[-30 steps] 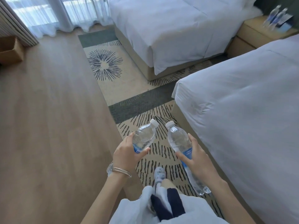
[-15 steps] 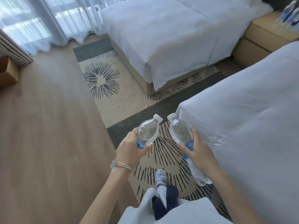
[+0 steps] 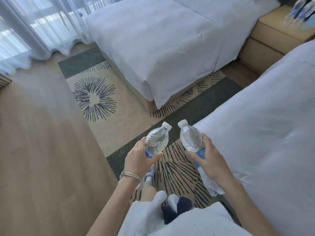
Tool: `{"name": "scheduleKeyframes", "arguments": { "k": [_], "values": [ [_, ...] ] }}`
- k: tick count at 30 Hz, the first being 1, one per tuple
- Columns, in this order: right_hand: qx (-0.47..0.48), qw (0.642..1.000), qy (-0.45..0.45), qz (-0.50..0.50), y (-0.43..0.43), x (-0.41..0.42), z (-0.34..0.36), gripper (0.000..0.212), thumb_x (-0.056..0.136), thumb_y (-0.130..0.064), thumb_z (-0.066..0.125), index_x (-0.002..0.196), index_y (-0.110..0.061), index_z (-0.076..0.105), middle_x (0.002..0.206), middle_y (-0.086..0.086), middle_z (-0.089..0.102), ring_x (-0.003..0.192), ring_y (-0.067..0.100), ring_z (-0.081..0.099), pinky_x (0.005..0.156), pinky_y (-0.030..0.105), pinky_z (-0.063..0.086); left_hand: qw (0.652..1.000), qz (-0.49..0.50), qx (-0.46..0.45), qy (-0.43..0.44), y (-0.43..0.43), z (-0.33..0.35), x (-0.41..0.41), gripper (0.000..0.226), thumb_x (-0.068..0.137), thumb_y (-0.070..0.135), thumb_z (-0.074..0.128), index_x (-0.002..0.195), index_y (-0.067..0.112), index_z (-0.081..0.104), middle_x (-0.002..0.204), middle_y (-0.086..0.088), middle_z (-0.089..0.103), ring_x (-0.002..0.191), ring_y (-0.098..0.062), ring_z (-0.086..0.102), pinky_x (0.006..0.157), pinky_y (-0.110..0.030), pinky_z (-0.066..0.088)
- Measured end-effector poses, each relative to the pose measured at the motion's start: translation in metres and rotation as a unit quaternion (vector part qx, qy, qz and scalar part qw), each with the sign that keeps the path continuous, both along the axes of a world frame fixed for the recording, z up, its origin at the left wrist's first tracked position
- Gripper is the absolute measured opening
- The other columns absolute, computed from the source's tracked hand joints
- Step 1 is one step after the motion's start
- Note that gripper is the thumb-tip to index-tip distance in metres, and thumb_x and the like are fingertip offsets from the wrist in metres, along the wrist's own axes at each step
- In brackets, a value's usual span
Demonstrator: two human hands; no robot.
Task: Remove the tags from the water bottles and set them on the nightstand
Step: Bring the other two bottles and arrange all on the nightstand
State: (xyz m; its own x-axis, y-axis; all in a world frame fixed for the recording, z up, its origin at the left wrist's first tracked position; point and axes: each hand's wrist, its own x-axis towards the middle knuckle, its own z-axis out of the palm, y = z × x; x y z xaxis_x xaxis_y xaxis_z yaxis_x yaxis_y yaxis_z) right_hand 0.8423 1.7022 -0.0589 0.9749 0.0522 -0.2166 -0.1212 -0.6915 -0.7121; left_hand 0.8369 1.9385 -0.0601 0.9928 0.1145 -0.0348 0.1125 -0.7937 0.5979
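We hold one bottle in each hand. The left grip is curled round the left bottle at its blue label, thumb across the front. The right grip is clamped round the right bottle at mid-body, thumb on the label and fingers over the far side.

Both bottles lie tilted rather than upright, long axes running away from us, white caps leading. The left cap leans forward and right and the right cap forward and slightly left, so the caps sit near each other but apart. The right bottle's base juts back under our wrist. The left bottle's base is hidden behind the hand.

We see no tag on either neck, only the blue labels, so we judge tag removal either done or too small to tell.

The move ahead turns on the nightstand. It lies well ahead and to the right, beyond the corner of the near bed and beside the far bed, well apart from both hands. The right grip is nearer to it. Blurred bottles already stand on its surface. Each bottle will need tipping base-down before we set it there.
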Motion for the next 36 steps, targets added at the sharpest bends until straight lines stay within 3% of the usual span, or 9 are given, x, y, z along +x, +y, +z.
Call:
{"name": "scheduleKeyframes", "arguments": {
  "k": [8, 16, 26, 32, 36],
  "values": [
    [-0.001, 0.999, 0.000, -0.051, 0.062, 0.139, 0.011, 0.080, 0.084, -0.048, 0.060, 0.146, -0.025, 0.014, 0.147, -0.002, 0.035, 0.128, 0.016, 0.041, 0.100, 0.035, 0.042, 0.999, -0.035, 0.000, -0.010, 0.067, 0.008, 0.161, 0.074, 0.071, 0.048, 0.075, 0.130, 0.013, 0.050, 0.118, -0.003, 0.064, 0.101, -0.021, 0.062, 0.082, -0.032, 0.051],
    [0.009, 0.994, 0.021, -0.106, 0.091, 0.223, 0.014, 0.080, 0.083, -0.050, 0.059, 0.146, -0.027, 0.014, 0.147, -0.003, 0.035, 0.128, 0.016, 0.042, 0.101, 0.039, 0.043, 0.997, -0.076, 0.019, -0.012, 0.103, 0.014, 0.283, 0.072, 0.070, 0.048, 0.075, 0.128, 0.012, 0.051, 0.116, -0.004, 0.064, 0.098, -0.021, 0.062, 0.077, -0.023, 0.043],
    [0.015, 0.987, 0.048, -0.152, 0.053, 0.336, -0.006, 0.080, 0.081, -0.051, 0.061, 0.144, -0.030, 0.016, 0.146, -0.006, 0.036, 0.126, 0.014, 0.044, 0.097, 0.032, 0.045, 0.990, -0.141, 0.001, 0.019, 0.046, -0.003, 0.414, 0.072, 0.073, 0.051, 0.071, 0.132, 0.017, 0.048, 0.124, -0.001, 0.061, 0.105, -0.019, 0.060, 0.086, -0.028, 0.048],
    [0.008, 0.984, 0.011, -0.176, 0.003, 0.441, 0.007, 0.079, 0.079, -0.048, 0.062, 0.143, -0.029, 0.019, 0.144, -0.005, 0.038, 0.124, 0.015, 0.045, 0.086, 0.018, 0.039, 0.987, -0.157, 0.032, 0.017, 0.002, 0.010, 0.518, 0.075, 0.073, 0.053, 0.070, 0.134, 0.018, 0.044, 0.123, -0.002, 0.060, 0.102, -0.022, 0.061, 0.082, -0.029, 0.049],
    [0.005, 0.984, -0.012, -0.180, -0.034, 0.499, 0.014, 0.084, 0.072, -0.058, 0.055, 0.143, -0.029, 0.019, 0.144, -0.006, 0.038, 0.123, 0.013, 0.045, 0.085, 0.016, 0.038, 0.986, -0.165, 0.013, -0.008, -0.033, 0.019, 0.588, 0.074, 0.070, 0.047, 0.076, 0.130, 0.016, 0.048, 0.120, -0.003, 0.061, 0.100, -0.022, 0.060, 0.074, -0.022, 0.039]
  ]
}}
